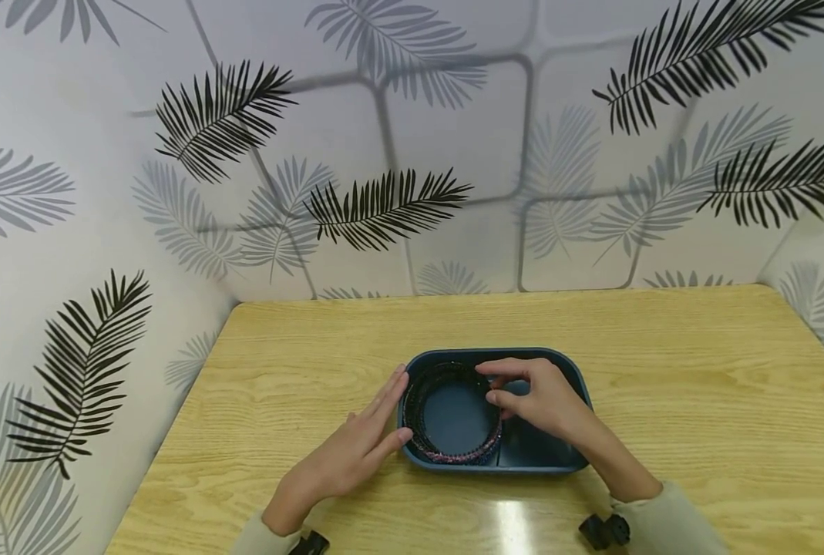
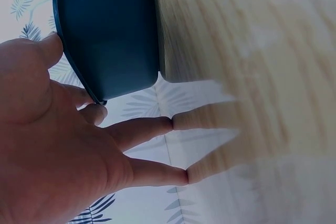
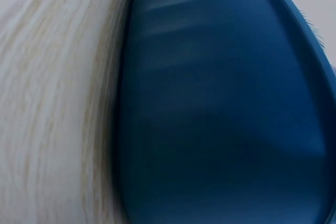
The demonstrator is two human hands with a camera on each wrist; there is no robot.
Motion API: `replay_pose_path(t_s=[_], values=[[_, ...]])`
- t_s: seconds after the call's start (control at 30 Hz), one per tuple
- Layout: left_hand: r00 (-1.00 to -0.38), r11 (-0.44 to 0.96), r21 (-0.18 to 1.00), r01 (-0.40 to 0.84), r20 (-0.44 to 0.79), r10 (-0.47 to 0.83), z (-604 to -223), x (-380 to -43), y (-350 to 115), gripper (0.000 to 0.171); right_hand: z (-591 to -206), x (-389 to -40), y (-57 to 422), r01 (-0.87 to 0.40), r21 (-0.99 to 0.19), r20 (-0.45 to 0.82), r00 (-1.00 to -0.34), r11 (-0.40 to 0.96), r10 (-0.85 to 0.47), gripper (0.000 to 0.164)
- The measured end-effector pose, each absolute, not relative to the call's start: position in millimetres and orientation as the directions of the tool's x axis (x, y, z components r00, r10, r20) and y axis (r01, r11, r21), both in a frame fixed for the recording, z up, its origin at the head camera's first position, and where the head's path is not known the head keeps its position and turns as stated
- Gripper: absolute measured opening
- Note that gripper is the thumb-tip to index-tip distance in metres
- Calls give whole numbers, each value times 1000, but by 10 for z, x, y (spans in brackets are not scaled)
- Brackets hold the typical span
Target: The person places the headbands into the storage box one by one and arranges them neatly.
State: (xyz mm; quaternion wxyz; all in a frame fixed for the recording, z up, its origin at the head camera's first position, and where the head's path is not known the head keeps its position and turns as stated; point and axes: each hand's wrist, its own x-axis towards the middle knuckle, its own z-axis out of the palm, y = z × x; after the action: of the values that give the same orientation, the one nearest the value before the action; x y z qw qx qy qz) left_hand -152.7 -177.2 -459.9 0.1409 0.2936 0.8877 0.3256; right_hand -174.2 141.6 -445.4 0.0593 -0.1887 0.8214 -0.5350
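A dark blue rectangular tray [image 1: 539, 449] with rounded corners lies on the table. In its left part sit several dark, glittering beaded rings [image 1: 455, 458], stacked in a wide circle with some pink along the near side. My right hand [image 1: 546, 397] reaches in over the tray and pinches the right side of the beaded rings between thumb and fingers. At the tray's left end, my left hand [image 1: 356, 449] rests against the rim with its fingers extended. In the left wrist view the left hand [image 2: 63, 135] touches the tray wall [image 2: 107, 35], two fingertips meeting the tabletop. The right wrist view shows only the tray's outside [image 3: 220, 87], not the hand.
A low divider [image 1: 499, 455] shows inside the tray, right of the rings. The wood-grain table [image 1: 696, 385] extends around the tray and meets a leaf-patterned backdrop [image 1: 453, 254] behind. Black wrist devices [image 1: 604, 532] sit at both sleeves.
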Motion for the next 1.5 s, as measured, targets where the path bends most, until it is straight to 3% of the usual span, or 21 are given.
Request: replay_pose_path(t_s=[0.3,0.9,1.5], values=[[-788,615,661,430,-57,613,-4594,-1527,-1766,72,-4463,-1740,1407,-277,-889,166,-937,364,-307,33],[-798,628,659,414,-70,599,-4578,-1513,-1769,72,-4407,-1730,1442,-361,-796,161,-901,486,-404,40],[-795,617,657,433,-45,605,-4587,-1524,-1763,72,-4354,-1691,1430,-373,-772,175,-903,515,-392,35]])
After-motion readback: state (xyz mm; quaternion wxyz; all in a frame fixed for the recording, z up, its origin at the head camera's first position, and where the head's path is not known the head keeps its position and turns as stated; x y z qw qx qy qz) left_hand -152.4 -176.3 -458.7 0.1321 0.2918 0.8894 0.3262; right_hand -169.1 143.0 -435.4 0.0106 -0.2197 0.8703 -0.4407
